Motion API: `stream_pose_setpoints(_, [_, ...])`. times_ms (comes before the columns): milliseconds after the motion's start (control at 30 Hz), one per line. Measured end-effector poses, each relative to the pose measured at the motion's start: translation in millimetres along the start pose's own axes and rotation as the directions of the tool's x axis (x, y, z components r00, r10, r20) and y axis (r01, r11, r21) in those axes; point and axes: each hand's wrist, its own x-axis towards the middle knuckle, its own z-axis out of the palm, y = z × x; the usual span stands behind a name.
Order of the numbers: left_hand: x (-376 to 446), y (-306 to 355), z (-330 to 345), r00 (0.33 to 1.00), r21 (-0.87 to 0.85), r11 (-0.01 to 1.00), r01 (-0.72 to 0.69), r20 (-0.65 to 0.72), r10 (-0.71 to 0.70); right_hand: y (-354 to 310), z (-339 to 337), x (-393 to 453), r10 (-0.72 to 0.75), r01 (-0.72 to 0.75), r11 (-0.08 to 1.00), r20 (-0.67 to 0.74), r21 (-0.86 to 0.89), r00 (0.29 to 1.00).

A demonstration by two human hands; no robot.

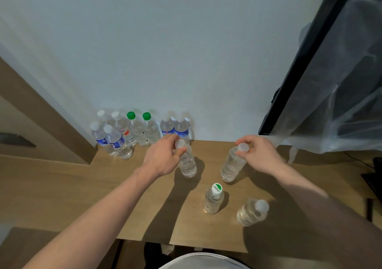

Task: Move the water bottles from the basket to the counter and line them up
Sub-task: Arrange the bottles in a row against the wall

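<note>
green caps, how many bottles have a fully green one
2, side by side in the row against the wall: left green-capped bottle and right green-capped bottle. Nearer, the white-capped bottle has only a green logo.

1. I have one view only, the head camera; it sits on the person's head and looks forward and steeply down onto the counter (62, 186); with no second view, no overlap can be reported.
2. It faces the pale wall (165, 51) behind the counter; the wall fills the upper half.
3. The lens is wide-angle; straight edges bow near the borders; the dark screen (299, 72) at right leans inward.
4. It is close, at arm's reach; both forearms enter from the bottom corners; the left hand (163, 157) and right hand (258, 153) sit near centre.
5. The person's torso shows at the bottom edge.
</note>
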Motion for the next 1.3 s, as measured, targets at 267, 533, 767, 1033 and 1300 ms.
stream_pose_setpoints(267, [-4,-53,-29,0.995,-0.014,0.996,0.092,-0.025,-0.092,-79,44,37,-0.121,0.122,0.993,0.104,-0.004,0.987])
stream_pose_setpoints(533, [-4,-119,-48,0.986,0.082,0.983,0.167,0.008,-0.168,-149,115,63,-0.128,0.137,0.989,0.152,-0.051,0.980])
stream_pose_setpoints(767, [18,-173,-63,0.983,0.165,0.972,0.165,0.058,-0.176,-198,179,84,-0.090,0.094,0.995,0.156,-0.015,0.984])
stream_pose_setpoints(1033, [53,-210,-68,0.987,0.219,0.969,0.111,0.090,-0.133,-233,227,105,-0.043,0.043,0.999,0.119,0.001,0.992])
stream_pose_setpoints(1300, [77,-224,-65,0.987,0.264,0.961,0.079,0.116,-0.113,-253,249,122,-0.022,0.025,0.999,0.087,-0.030,0.996])
